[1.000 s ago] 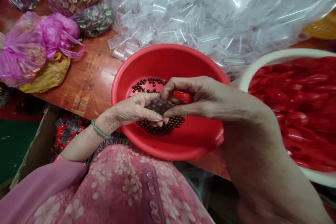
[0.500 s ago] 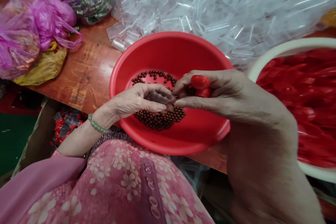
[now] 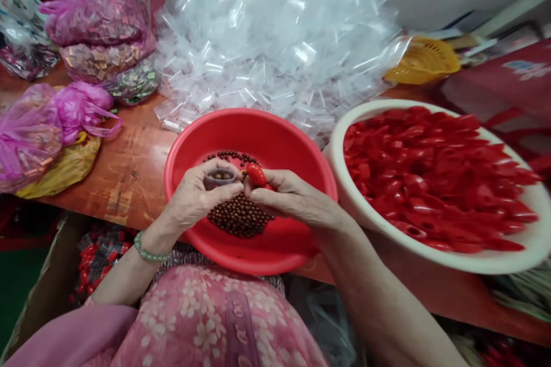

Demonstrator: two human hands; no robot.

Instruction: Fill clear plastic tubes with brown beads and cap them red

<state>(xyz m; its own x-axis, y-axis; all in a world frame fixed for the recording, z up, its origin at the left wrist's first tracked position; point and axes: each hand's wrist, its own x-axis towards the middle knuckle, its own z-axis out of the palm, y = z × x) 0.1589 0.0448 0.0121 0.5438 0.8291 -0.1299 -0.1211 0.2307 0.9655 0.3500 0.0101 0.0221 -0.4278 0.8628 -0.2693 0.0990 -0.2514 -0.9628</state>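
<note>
Over a red basin (image 3: 301,246), my left hand (image 3: 189,198) is closed around a small clear container (image 3: 219,176) with brown beads inside. My right hand (image 3: 293,195) pinches a glossy red plastic piece (image 3: 256,175), its fingertips close to those of my left hand. Beneath both hands, a pile of brown beads (image 3: 241,217) lies on the basin floor. Part of the red piece is hidden by the right fingers.
A cream basin (image 3: 486,266) at the right holds a heap of red pieces (image 3: 430,178). Clear plastic containers (image 3: 267,51) are heaped behind the red basin. Filled bags (image 3: 99,28) stand at the left, and a yellow basket (image 3: 424,60) at the back right.
The view has shifted up and back, showing more of the cream basin. Beads now show inside the container in my left hand. My right hand looks farther from the camera.
</note>
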